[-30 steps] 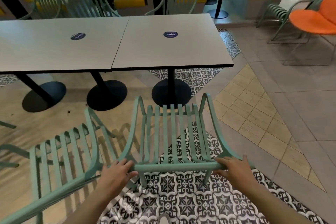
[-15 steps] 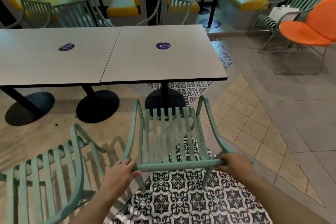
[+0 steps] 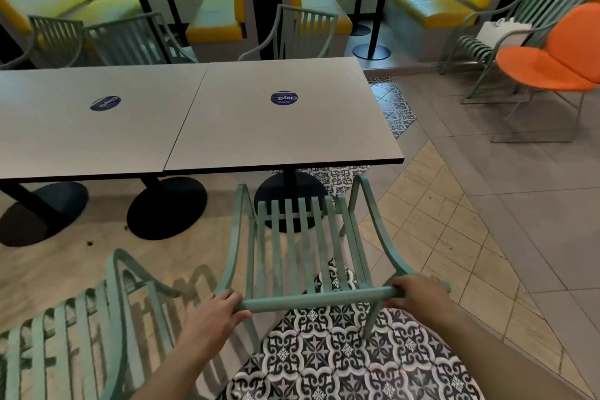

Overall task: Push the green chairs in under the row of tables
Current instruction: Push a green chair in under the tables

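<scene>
While its front is nearing the table [image 3: 282,140], the green chair [image 3: 305,243] is being gripped at its top rail by the left hand [image 3: 212,318] and right hand [image 3: 418,297], fingers curled.

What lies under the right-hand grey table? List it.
Under the right-hand grey table: its black pedestal base, patterned tiles, and the held green chair, front just short. The tabletop hides the rest.

A slatted pale-green chair [image 3: 305,247] stands upright at 6 o'clock of the right-hand counter [image 3: 285,127], its front armrest tips close to the edge (seat still outside). A second green chair [image 3: 81,328] stands at 8 o'clock, farther out.
</scene>
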The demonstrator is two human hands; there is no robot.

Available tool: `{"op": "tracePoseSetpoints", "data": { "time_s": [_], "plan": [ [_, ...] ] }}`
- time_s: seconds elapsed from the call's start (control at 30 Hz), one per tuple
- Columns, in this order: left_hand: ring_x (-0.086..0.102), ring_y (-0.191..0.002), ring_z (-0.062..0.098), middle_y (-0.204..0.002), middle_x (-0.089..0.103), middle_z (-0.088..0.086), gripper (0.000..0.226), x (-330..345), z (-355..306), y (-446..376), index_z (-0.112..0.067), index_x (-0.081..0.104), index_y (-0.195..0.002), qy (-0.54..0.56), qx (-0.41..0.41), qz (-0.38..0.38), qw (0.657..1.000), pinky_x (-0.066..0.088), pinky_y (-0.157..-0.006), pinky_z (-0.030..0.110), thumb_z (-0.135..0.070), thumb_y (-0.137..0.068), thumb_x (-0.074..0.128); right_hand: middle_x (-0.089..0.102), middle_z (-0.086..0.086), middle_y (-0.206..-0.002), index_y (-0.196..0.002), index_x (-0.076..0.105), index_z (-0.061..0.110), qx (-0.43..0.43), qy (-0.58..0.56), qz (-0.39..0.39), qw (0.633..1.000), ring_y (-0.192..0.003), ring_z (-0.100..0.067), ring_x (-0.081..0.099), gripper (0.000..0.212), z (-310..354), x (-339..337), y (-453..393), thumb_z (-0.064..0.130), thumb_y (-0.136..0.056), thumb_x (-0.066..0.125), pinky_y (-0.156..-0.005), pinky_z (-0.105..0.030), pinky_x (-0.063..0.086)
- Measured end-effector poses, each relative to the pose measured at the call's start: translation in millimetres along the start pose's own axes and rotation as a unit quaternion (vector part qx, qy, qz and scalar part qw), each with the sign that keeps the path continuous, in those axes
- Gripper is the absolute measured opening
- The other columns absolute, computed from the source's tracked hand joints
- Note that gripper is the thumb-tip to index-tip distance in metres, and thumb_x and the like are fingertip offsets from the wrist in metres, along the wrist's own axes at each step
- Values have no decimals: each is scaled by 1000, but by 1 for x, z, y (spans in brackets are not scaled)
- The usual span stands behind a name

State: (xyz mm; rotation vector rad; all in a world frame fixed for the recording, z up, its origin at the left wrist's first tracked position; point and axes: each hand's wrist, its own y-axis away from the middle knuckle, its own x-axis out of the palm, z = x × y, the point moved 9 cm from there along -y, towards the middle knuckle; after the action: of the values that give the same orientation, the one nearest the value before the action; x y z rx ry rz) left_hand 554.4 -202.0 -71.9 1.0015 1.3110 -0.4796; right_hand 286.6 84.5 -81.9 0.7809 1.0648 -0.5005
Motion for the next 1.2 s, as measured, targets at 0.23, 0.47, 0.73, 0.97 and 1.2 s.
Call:
{"op": "tracePoseSetpoints", "data": {
  "time_s": [0.23, 0.47, 0.73, 0.97, 1.2],
  "plan": [
    [53, -107, 10, -112, 53, -17, 36, -10, 3, -30, -36, 47, -102, 10, -6, -8, 1000, 39, -81, 37, -66, -91, 32, 59, 21, -74, -81, 58, 44, -6, 3, -6, 1000, -73, 6, 52, 18, -4, -6, -30, 56, -73, 68, -94, -38, 44],
    [54, -107, 12, -111, 56, -16, 41, -24, 5, -59, -34, 51, -109, -10, 10, -43, 999, 29, -69, 35, -66, -91, 32, 59, 20, -76, -90, 64, 40, -1, 17, -9, 1000, -75, 5, 52, 25, -4, -13, -60, 58, -74, 66, -94, -40, 45],
    [54, -106, 10, -110, 55, -15, 45, -27, 10, -81, -35, 54, -109, -12, 2, -47, 999, 31, -73, 38, -68, -90, 31, 60, 19, -76, -91, 64, 38, 7, 24, -10, 1000, -75, 5, 52, 27, -4, -20, -77, 59, -75, 64, -97, -42, 40],
    [52, -101, 8, -106, 57, -16, 46, -31, -4, -87, -36, 54, -108, 0, 2, -54, 999, 29, -71, 34, -70, -87, 29, 59, 19, -75, -88, 63, 39, 18, 31, -10, 999, -78, 2, 53, 21, -14, -32, -86, 57, -76, 65, -101, -44, 34],
    [51, -105, 9, -110, 56, -16, 43, -29, -3, -89, -38, 54, -110, 6, -9, -39, 999, 34, -78, 38, -68, -88, 33, 57, 21, -76, -92, 62, 40, 30, 37, -7, 999, -82, 1, 51, 20, -11, -34, -84, 54, -77, 66, -107, -48, 28]
  ]
}}
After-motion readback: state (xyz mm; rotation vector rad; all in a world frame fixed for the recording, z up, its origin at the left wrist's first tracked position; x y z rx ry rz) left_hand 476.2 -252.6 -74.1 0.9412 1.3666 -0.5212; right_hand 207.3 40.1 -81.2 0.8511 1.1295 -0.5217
